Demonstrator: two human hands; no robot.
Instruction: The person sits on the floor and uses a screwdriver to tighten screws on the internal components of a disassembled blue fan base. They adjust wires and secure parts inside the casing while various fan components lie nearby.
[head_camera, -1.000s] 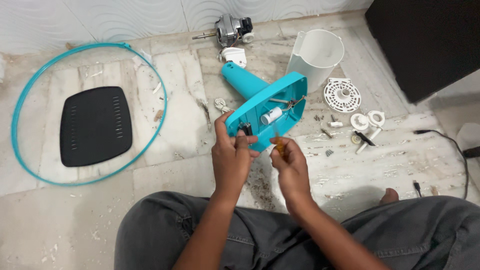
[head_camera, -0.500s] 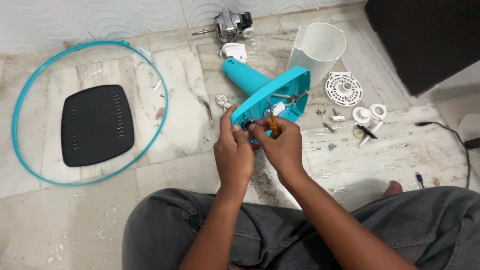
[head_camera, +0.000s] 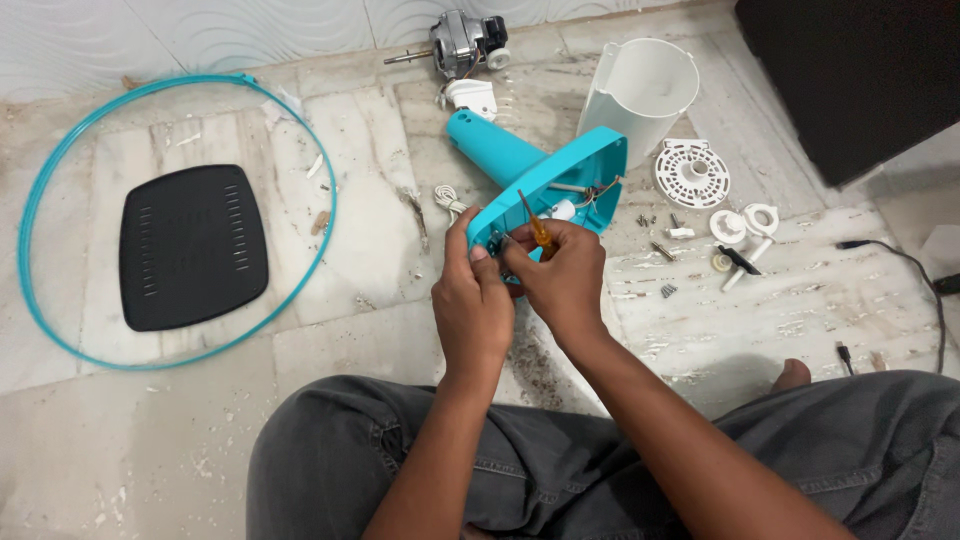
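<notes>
A teal fan base (head_camera: 560, 175) lies tipped on the marble floor, its open underside with wires facing me. My left hand (head_camera: 470, 300) grips the near edge of that base. My right hand (head_camera: 560, 275) is closed around a small screwdriver (head_camera: 535, 225) with an orange handle, its shaft angled up and left into the base. Both hands touch each other over the base's lower corner, hiding what lies under the fingers.
A teal ring (head_camera: 170, 215) surrounds a black plate (head_camera: 190, 245) at left. A motor (head_camera: 462, 42) and white cap (head_camera: 470, 97) lie at the back, a white cylinder (head_camera: 640, 95) beside the base. Round white grille (head_camera: 692, 173), screws (head_camera: 665, 290), small white parts (head_camera: 745, 225) and a black cable (head_camera: 900, 260) sit right.
My right hand has moved up from the floor with the screwdriver to the base and now sits against my left hand. The view has shifted slightly.
</notes>
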